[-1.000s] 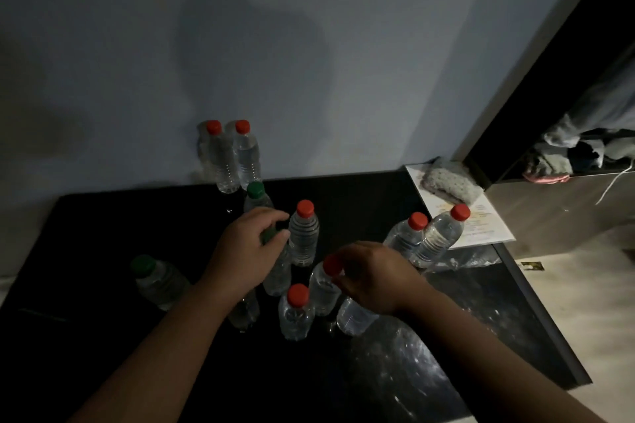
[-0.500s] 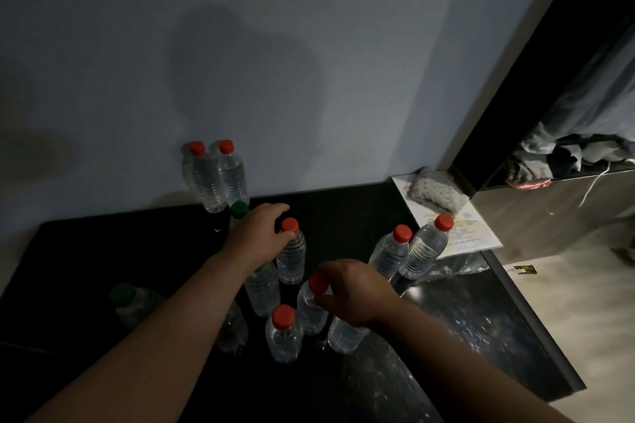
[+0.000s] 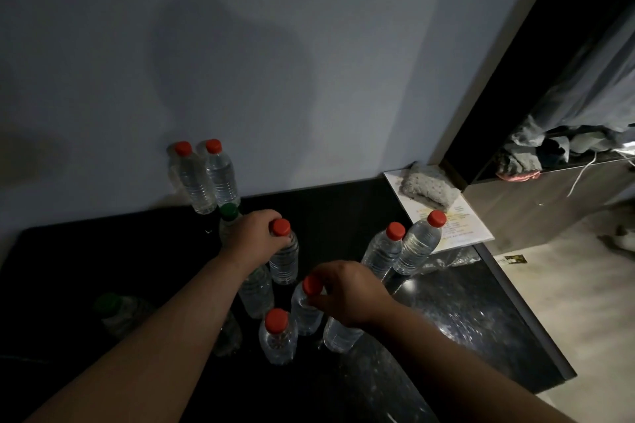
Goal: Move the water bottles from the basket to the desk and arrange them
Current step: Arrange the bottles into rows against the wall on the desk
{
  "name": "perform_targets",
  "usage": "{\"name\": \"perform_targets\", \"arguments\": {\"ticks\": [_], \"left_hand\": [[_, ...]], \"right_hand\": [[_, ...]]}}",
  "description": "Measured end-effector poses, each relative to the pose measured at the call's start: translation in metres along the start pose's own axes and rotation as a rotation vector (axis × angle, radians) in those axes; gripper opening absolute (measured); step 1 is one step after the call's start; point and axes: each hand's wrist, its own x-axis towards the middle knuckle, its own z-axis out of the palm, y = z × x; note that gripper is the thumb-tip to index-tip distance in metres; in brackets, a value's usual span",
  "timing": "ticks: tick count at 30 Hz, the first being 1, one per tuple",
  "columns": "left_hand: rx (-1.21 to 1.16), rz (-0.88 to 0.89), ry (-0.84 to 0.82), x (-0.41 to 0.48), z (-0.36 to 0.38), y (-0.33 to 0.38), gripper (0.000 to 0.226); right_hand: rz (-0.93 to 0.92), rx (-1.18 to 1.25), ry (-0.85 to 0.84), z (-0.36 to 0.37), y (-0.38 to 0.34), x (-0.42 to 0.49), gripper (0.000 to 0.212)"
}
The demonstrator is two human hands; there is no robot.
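Observation:
Several clear water bottles stand on a black desk [image 3: 464, 316]. My left hand [image 3: 252, 237] grips the neck of a red-capped bottle [image 3: 284, 259] in the middle, just in front of a green-capped bottle [image 3: 229, 216]. My right hand [image 3: 347, 292] pinches the top of another red-capped bottle [image 3: 305, 311]. A further red-capped bottle [image 3: 276, 336] stands nearest me, and one more bottle [image 3: 340, 335] sits half hidden under my right wrist. Two red-capped bottles [image 3: 206, 177] stand against the wall, and two others [image 3: 402, 251] stand at the right. No basket is in view.
A white printed sheet [image 3: 457, 227] with a grey cloth [image 3: 429, 187] on it lies at the desk's back right corner. A dim green-capped bottle [image 3: 117, 311] stands at the left. The desk's right edge drops to a pale floor; a shelf with clothes [image 3: 556, 154] is beyond.
My left hand has moved from the green-capped bottle onto the red-capped bottle beside it. My right hand stays on its bottle's top. The camera has tilted, so everything sits lower in view.

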Motion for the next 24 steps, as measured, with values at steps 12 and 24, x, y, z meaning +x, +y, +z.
{"name": "perform_targets", "arguments": {"ticks": [12,24], "left_hand": [[0.021,-0.008,0.060,-0.003,-0.009,0.011,0.016],[-0.239,0.083,0.339,-0.013,-0.040,0.039,0.014]], "right_hand": [[-0.015,0.103,0.115,-0.011,0.003,-0.008,0.020],[-0.013,0.303,0.329,-0.068,-0.009,-0.010,0.014]]}}
